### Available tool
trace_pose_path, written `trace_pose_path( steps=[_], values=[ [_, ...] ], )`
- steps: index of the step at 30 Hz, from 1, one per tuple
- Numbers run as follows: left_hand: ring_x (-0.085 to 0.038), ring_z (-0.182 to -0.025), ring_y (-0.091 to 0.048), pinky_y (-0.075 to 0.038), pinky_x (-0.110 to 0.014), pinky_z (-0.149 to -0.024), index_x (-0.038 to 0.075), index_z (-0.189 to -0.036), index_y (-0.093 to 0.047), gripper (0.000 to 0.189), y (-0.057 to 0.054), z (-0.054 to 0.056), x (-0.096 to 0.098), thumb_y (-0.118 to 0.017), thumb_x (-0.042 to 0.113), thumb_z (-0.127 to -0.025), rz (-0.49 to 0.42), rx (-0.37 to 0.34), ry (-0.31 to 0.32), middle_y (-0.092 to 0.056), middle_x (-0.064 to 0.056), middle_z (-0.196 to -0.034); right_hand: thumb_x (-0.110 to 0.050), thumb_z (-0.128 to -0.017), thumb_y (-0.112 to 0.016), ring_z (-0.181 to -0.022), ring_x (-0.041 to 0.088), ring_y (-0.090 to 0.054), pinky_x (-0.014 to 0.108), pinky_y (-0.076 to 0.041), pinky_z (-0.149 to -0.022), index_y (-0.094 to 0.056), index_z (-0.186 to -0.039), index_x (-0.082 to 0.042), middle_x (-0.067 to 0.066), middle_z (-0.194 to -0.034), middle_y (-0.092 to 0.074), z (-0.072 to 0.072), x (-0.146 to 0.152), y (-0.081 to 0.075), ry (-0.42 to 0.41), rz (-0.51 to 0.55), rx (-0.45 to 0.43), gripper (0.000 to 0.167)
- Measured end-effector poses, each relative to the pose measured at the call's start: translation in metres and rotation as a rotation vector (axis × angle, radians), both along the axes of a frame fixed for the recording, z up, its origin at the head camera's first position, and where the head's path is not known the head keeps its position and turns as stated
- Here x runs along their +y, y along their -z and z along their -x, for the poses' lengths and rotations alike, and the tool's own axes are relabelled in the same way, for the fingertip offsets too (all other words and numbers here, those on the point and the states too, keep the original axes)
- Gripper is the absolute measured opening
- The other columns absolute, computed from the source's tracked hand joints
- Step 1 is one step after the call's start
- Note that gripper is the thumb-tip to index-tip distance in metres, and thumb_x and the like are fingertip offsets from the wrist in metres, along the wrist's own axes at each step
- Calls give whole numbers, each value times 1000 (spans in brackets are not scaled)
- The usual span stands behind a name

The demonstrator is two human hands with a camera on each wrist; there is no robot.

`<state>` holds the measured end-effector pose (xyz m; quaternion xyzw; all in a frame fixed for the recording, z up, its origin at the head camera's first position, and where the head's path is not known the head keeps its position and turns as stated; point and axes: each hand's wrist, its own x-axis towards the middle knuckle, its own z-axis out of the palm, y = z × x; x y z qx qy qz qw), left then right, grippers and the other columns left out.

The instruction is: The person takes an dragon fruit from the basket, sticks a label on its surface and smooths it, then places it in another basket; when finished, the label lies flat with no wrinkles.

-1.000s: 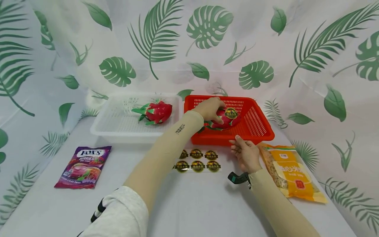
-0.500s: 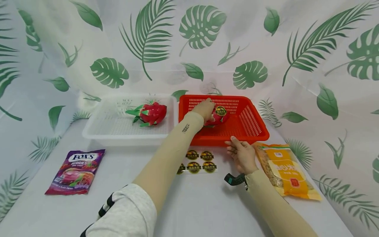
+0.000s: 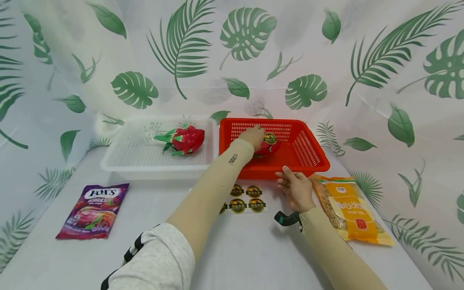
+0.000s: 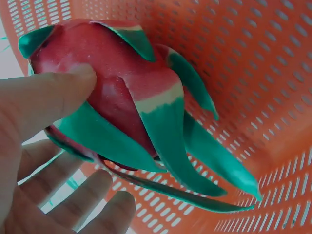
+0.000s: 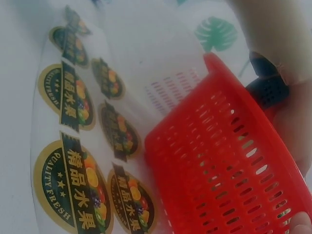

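The left hand [image 3: 253, 137] touches a dragon fruit [image 3: 269, 149] in the red basket [image 3: 258, 174].

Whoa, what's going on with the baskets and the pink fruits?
Somebody has their left hand in the red basket, with the thumb on a dragon fruit that has a round sticker on it. Their right hand is at that basket's front rim. The other dragon fruit lies in the white basket beside it, and no sticker shows on that one. A sheet of stickers lies on the table in front.

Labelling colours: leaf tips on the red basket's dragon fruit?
Leaf tips: green, clearest in left wrist view.
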<state>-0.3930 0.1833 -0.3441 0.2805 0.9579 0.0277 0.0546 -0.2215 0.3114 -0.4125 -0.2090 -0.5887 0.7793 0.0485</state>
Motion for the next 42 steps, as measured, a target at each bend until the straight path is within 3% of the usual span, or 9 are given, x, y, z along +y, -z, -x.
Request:
trace_pose_path(
  steps=[4,10,17,21,26,30,34,38,42],
  values=[
    [-20,-142,-53,-47,-35,-118,14,-160,-34,62,-2,3,-7,-60,24,-105,-29,-25,-11,-43,-5,-162,-38,-101,-65,-71,8,-66,20,-58,-76,-56,-103,-13,-11,-85,-79,2,-2,-2,-15,18,4,27],
    [-16,-140,-50,-39,-34,-124,14,-158,-34,73,-19,-3,-19,-73,28,-97,-83,-95,-4,-49,-3,-158,-39,-100,-67,-72,9,-66,20,-59,-77,-56,-105,-13,-10,-86,-79,4,-4,-6,-20,16,0,29],
    [-13,-141,-48,-38,-29,-123,12,-162,-31,73,-40,-17,-26,-67,33,-101,-93,-116,101,-47,-2,-160,-42,-96,-70,-74,10,-68,21,-60,-79,-57,-111,-12,-10,-88,-80,3,-4,-10,-19,18,-13,35],
    [-13,-137,-52,-42,-30,-120,14,-159,-39,67,-50,-30,-38,-67,36,-102,-225,-134,164,-53,-1,-156,-42,-98,-68,-77,10,-68,21,-60,-82,-58,-116,-12,-9,-89,-79,2,-4,-12,-46,40,-27,37],
    [-14,-129,-59,-49,-30,-113,14,-147,-55,50,-53,-59,-71,-65,34,-103,-466,-124,243,-63,-1,-144,-40,-102,-64,-78,10,-69,22,-60,-85,-65,-114,-12,-6,-88,-79,2,-5,-15,-98,92,-32,30],
    [-14,-117,-64,-54,-27,-102,15,-136,-64,36,-40,-85,-103,-66,30,-103,-648,-125,271,-70,0,-133,-43,-103,-61,-78,10,-68,22,-61,-83,-69,-109,-12,-6,-87,-77,0,-4,-14,-163,19,-31,32],
    [-12,-106,-65,-56,-27,-95,15,-123,-70,23,-12,-106,-133,-66,26,-103,-814,-139,249,-73,2,-120,-46,-103,-60,-77,10,-65,22,-60,-79,-71,-104,-15,-8,-86,-74,-3,-4,-9,-246,-131,-31,33],
    [-12,-101,-66,-57,-27,-91,14,-119,-71,21,19,-120,-163,-65,26,-104,-916,-180,159,-74,1,-113,-44,-104,-61,-73,10,-64,23,-59,-74,-72,-98,-18,-9,-82,-73,-5,-13,-6,-270,-253,5,29],
    [-20,-96,-67,-57,-26,-82,11,-117,-72,25,48,-124,-187,-63,30,-105,-994,-248,23,-75,-6,-109,-43,-103,-62,-71,12,-67,23,-60,-72,-72,-106,-9,-7,-81,-74,-6,-21,-6,-233,-450,70,36]
  ],
)
